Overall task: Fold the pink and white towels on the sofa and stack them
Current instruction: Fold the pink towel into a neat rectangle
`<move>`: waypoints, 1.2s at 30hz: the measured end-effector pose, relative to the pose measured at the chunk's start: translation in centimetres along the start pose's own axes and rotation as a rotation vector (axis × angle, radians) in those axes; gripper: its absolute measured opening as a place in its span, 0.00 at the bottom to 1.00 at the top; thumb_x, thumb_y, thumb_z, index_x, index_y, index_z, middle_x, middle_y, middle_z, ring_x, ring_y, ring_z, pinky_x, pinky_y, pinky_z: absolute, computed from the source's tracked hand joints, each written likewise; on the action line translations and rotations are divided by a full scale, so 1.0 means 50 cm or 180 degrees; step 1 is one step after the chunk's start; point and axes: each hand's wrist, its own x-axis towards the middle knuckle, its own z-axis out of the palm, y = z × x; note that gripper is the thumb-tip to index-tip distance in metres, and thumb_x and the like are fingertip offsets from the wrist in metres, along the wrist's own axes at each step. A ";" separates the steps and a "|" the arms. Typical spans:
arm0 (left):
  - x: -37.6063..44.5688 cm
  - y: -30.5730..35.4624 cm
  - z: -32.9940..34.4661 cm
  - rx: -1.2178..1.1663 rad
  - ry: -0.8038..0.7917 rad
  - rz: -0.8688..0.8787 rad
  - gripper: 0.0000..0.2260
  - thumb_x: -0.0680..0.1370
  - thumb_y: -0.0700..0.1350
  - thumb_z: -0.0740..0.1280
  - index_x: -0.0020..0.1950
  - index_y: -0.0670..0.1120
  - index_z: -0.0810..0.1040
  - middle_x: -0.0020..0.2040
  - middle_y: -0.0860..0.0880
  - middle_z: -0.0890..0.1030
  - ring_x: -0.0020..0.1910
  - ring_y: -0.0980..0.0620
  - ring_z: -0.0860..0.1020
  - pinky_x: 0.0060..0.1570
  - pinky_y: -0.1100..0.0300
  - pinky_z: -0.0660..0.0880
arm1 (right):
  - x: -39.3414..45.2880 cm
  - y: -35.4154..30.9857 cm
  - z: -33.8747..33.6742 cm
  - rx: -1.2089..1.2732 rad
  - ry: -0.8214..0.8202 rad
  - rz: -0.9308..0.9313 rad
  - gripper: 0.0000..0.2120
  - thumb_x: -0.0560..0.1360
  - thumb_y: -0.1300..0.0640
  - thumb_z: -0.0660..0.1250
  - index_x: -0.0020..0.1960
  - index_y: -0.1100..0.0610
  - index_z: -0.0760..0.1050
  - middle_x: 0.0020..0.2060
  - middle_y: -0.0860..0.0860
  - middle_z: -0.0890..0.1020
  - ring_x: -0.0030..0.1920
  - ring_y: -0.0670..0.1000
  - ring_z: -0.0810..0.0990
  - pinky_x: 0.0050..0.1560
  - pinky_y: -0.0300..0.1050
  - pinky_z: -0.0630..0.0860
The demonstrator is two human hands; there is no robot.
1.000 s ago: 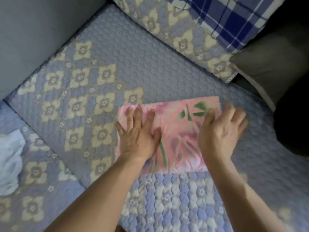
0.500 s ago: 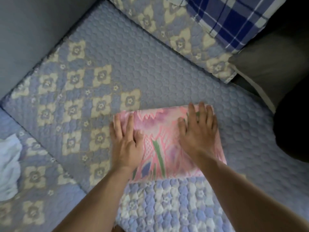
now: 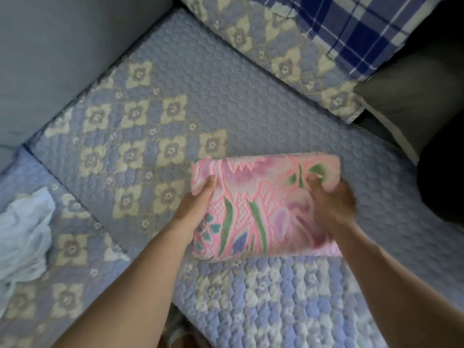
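Observation:
The pink towel (image 3: 266,207), patterned with green and purple, is folded into a thick rectangle on the quilted sofa seat (image 3: 251,116). My left hand (image 3: 198,204) grips its left edge, thumb on top and fingers hidden underneath. My right hand (image 3: 331,202) grips its right side, blurred, with the thumb pressed into the top. The white towel (image 3: 23,237) lies crumpled on the neighbouring seat cushion at the far left, away from both hands.
A grey sofa back (image 3: 62,59) rises at the upper left. A quilted cushion with a blue plaid cloth (image 3: 346,28) lies at the top right, with a dark grey cushion (image 3: 414,104) beside it. The seat's front edge (image 3: 276,310) runs below the pink towel.
Both hands went from pressing flat on the pink towel to gripping its left and right sides. The towel looks thicker and its edges are lifted.

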 end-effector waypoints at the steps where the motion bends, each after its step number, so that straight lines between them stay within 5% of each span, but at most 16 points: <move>1: 0.002 -0.003 -0.005 -0.0278 -0.0235 -0.0117 0.47 0.55 0.83 0.67 0.65 0.56 0.79 0.56 0.51 0.84 0.54 0.48 0.83 0.63 0.47 0.76 | -0.006 -0.014 -0.008 0.0155 -0.0165 0.0157 0.37 0.72 0.27 0.62 0.62 0.59 0.76 0.56 0.60 0.82 0.57 0.61 0.81 0.52 0.47 0.74; 4: -0.003 -0.030 -0.023 -0.0831 -0.0735 -0.0241 0.41 0.55 0.77 0.75 0.61 0.55 0.82 0.55 0.50 0.86 0.54 0.45 0.84 0.62 0.44 0.77 | -0.032 -0.035 -0.038 0.0676 -0.0801 0.0498 0.32 0.72 0.30 0.66 0.57 0.57 0.79 0.49 0.56 0.84 0.49 0.58 0.83 0.51 0.47 0.77; 7: -0.039 -0.086 -0.082 -0.0783 -0.0978 -0.0042 0.32 0.64 0.71 0.75 0.62 0.54 0.82 0.54 0.49 0.86 0.53 0.46 0.85 0.62 0.45 0.77 | -0.114 0.003 -0.044 0.1597 -0.1700 0.0997 0.35 0.65 0.31 0.75 0.57 0.59 0.83 0.49 0.58 0.87 0.49 0.58 0.86 0.56 0.58 0.81; 10: -0.089 -0.172 -0.197 -0.0670 -0.0861 0.0100 0.24 0.72 0.65 0.73 0.62 0.52 0.81 0.52 0.49 0.87 0.51 0.49 0.85 0.60 0.48 0.78 | -0.251 0.042 0.012 0.1945 -0.2165 0.1407 0.33 0.68 0.34 0.74 0.59 0.60 0.83 0.53 0.60 0.85 0.53 0.60 0.85 0.59 0.59 0.80; 15: -0.152 -0.230 -0.458 -0.0279 -0.0578 0.0015 0.27 0.67 0.68 0.74 0.60 0.54 0.81 0.50 0.53 0.87 0.49 0.51 0.86 0.58 0.49 0.79 | -0.495 -0.033 0.128 0.2411 -0.2582 0.1678 0.27 0.74 0.42 0.71 0.61 0.63 0.80 0.57 0.63 0.83 0.57 0.63 0.83 0.65 0.61 0.75; 20: -0.099 -0.033 -0.692 0.0826 0.0006 0.0728 0.31 0.66 0.75 0.68 0.55 0.51 0.81 0.45 0.53 0.85 0.44 0.51 0.84 0.47 0.57 0.79 | -0.635 -0.244 0.198 0.3293 -0.2517 0.1073 0.24 0.81 0.43 0.62 0.67 0.59 0.77 0.61 0.60 0.82 0.61 0.59 0.82 0.66 0.59 0.73; 24: -0.048 0.197 -0.776 0.1768 0.0709 0.1748 0.36 0.68 0.79 0.60 0.59 0.51 0.76 0.54 0.48 0.81 0.51 0.45 0.81 0.45 0.56 0.73 | -0.647 -0.384 0.226 0.3874 -0.2546 0.0478 0.24 0.83 0.42 0.57 0.72 0.55 0.72 0.66 0.56 0.79 0.67 0.57 0.78 0.69 0.59 0.70; 27: 0.017 0.247 -0.769 0.2273 0.1346 0.2224 0.33 0.74 0.71 0.54 0.71 0.50 0.68 0.66 0.42 0.77 0.63 0.38 0.76 0.58 0.49 0.74 | -0.584 -0.426 0.259 0.3821 -0.2260 0.0300 0.25 0.82 0.41 0.59 0.73 0.53 0.70 0.67 0.54 0.79 0.67 0.56 0.78 0.68 0.57 0.71; 29: 0.062 0.203 -0.719 0.2948 0.1487 0.2531 0.31 0.74 0.64 0.50 0.76 0.54 0.61 0.71 0.41 0.71 0.68 0.36 0.71 0.66 0.42 0.71 | -0.530 -0.428 0.289 0.3434 -0.2047 0.0487 0.22 0.80 0.41 0.64 0.68 0.52 0.75 0.60 0.54 0.83 0.60 0.56 0.82 0.56 0.52 0.78; 32: 0.097 0.069 -0.606 0.3176 0.0556 0.2094 0.37 0.72 0.70 0.52 0.80 0.64 0.46 0.82 0.49 0.47 0.81 0.40 0.49 0.75 0.39 0.59 | -0.462 -0.416 0.319 0.2269 -0.1151 0.1240 0.09 0.78 0.55 0.68 0.56 0.57 0.76 0.40 0.55 0.79 0.38 0.53 0.79 0.36 0.44 0.76; 34: 0.104 0.000 -0.552 0.3121 0.0088 0.1685 0.42 0.69 0.74 0.55 0.77 0.68 0.36 0.82 0.49 0.36 0.80 0.41 0.38 0.75 0.36 0.54 | -0.445 -0.434 0.320 0.0857 0.0242 0.0414 0.17 0.75 0.58 0.67 0.62 0.61 0.74 0.53 0.60 0.78 0.53 0.61 0.78 0.54 0.52 0.75; 36: 0.097 -0.028 -0.520 0.3045 0.0157 0.1522 0.44 0.71 0.71 0.61 0.76 0.68 0.32 0.81 0.50 0.32 0.80 0.40 0.36 0.75 0.34 0.52 | -0.468 -0.479 0.312 0.0406 0.1069 -0.1475 0.22 0.72 0.60 0.67 0.65 0.63 0.72 0.65 0.62 0.72 0.66 0.62 0.69 0.68 0.56 0.65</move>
